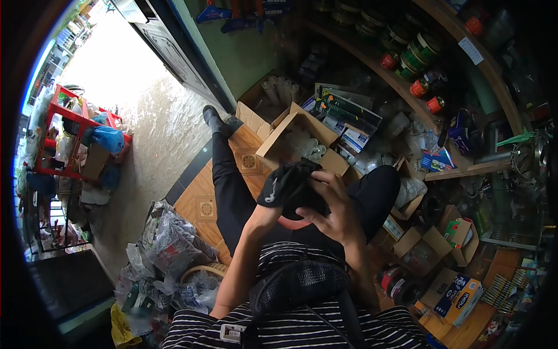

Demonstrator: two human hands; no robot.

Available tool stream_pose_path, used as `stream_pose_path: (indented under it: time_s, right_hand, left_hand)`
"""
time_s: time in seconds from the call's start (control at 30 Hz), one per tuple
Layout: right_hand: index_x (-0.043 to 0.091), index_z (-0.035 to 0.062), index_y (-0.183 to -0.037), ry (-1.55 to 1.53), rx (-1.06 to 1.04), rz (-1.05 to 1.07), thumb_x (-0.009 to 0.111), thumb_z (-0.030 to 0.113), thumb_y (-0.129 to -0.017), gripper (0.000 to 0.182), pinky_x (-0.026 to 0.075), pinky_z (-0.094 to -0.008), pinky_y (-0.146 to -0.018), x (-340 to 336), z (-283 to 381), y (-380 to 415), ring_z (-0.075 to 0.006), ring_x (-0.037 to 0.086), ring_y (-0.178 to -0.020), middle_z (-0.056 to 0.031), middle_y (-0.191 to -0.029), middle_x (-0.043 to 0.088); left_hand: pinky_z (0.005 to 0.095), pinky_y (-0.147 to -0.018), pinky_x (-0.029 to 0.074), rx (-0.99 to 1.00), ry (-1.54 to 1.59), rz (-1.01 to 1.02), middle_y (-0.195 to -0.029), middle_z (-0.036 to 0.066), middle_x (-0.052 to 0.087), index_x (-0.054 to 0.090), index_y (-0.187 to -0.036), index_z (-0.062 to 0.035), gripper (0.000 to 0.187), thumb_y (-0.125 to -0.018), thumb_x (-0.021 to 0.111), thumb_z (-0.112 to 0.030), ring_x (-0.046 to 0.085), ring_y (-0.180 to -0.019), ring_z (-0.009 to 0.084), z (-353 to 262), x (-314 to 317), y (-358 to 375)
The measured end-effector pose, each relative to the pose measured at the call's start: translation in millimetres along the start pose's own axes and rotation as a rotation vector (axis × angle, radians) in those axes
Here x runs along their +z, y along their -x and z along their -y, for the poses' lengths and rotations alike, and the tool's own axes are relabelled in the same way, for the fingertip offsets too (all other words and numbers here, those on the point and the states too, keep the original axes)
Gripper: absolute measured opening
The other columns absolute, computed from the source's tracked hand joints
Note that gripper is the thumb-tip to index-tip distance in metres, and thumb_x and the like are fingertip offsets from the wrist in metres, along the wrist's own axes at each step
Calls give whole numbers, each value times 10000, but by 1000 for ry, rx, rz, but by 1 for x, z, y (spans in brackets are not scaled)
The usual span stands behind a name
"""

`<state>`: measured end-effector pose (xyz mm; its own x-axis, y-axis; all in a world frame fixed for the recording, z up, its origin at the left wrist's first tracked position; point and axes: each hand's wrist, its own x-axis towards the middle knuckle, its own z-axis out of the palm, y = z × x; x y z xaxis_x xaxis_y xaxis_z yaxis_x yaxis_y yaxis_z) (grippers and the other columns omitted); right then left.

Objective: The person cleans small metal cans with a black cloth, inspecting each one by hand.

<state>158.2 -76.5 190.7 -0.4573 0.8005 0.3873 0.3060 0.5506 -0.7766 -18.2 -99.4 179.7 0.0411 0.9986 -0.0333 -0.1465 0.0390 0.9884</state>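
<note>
Black cloth [299, 181], possibly a glove, bunches up in front of my lap and bears a small white mark. It covers most of my left hand [266, 214], so its fingers are hidden; only skin near the wrist shows. My right hand [332, 212] is bare and grips the cloth from the right, its fingers over the top and its thumb below. Partly hidden under the hands is a reddish curved edge [293, 223].
An open cardboard box [279, 132] with clear glass-like items stands beyond my hands. Plastic bags [174, 238] pile up at the left, near a red rack [58, 131]. Shelves with cans [421, 49] line the right. Boxes [456, 294] lie lower right.
</note>
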Motion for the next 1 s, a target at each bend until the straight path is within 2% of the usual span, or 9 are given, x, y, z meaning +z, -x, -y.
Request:
stream_pose_path:
  time_s: [0.13, 0.23, 0.33, 0.43, 0.63, 0.67, 0.77, 0.87, 1.0]
  right_hand:
    - [666, 48, -1141, 29, 34, 11, 840, 242, -794, 434, 470, -415, -975, 1, -2, 1, -320, 536, -1177, -131, -1222, 542]
    - [671, 70, -1138, -48, 24, 63, 841, 150, -750, 431, 471, -400, -975, -5, -8, -1, -315, 539, -1177, -136, -1223, 533]
    - [668, 79, -1143, -113, 85, 47, 828, 110, -728, 446, 467, -386, -976, -5, -15, 1, -311, 538, -1179, -149, -1249, 509]
    - [643, 62, -1176, -68, 92, 91, 732, 41, -773, 413, 508, -382, -927, -11, -9, -2, -331, 516, -1189, -145, -1256, 476]
    - [432, 54, -1455, -201, 185, 41, 761, 271, -889, 690, 420, -410, -1076, 15, -4, 8, -342, 466, -1292, -198, -1354, 428]
    - [262, 32, -1541, -175, 127, 24, 766, 353, -894, 881, 340, -400, -1147, 19, -5, 6, -311, 410, -1370, -204, -1470, 357]
    - [215, -6, -1544, -788, 384, -27, 784, 346, -882, 941, 314, -384, -1162, 37, 0, 10, -268, 366, -1406, -187, -1538, 296]
    - [236, -21, -1534, -864, 468, 54, 830, 339, -840, 981, 334, -379, -1151, 37, -6, 15, -246, 412, -1374, -181, -1494, 388]
    - [289, -37, -1506, -750, 512, 105, 846, 346, -819, 964, 362, -382, -1128, 35, -6, 19, -258, 459, -1344, -187, -1437, 467]
  left_hand:
    - [340, -956, 486, 18, 9, -77, -1191, 96, 642, 621, -1238, -25, 296, -976, 600, -162, 609, -1085, 194, 17, 1, 0]
    - [337, -969, 480, 435, -507, 79, -1258, 96, 613, 591, -1287, -33, 375, -940, 652, -161, 595, -1124, 183, 17, -11, -13]
    - [326, -980, 469, 46, -28, 39, -1271, 89, 603, 548, -1337, -39, 472, -911, 689, -187, 590, -1140, 183, 20, 0, 6]
    - [318, -994, 459, -80, 191, -42, -1287, 90, 590, 505, -1383, -41, 557, -893, 709, -209, 582, -1152, 182, 17, 10, 6]
    - [305, -784, 506, -15, 201, -370, -996, 75, 670, 626, -1092, 32, 234, -962, 664, -159, 607, -878, 136, 26, 12, -5]
    - [307, -772, 507, 49, 95, -378, -967, 77, 674, 631, -1073, 35, 224, -951, 675, -148, 606, -853, 135, 28, 9, -3]
    - [305, -753, 506, 224, -96, -425, -898, 86, 684, 644, -1013, 52, 218, -876, 715, -102, 610, -813, 131, 21, 13, -5]
    - [301, -750, 505, 302, -142, -457, -834, 64, 668, 643, -975, 56, 210, -830, 715, -78, 616, -783, 135, 22, 15, -6]
    - [286, -819, 490, 323, -274, -541, -922, 59, 641, 596, -1056, 32, 238, -835, 677, -4, 614, -882, 138, 41, 11, 0]
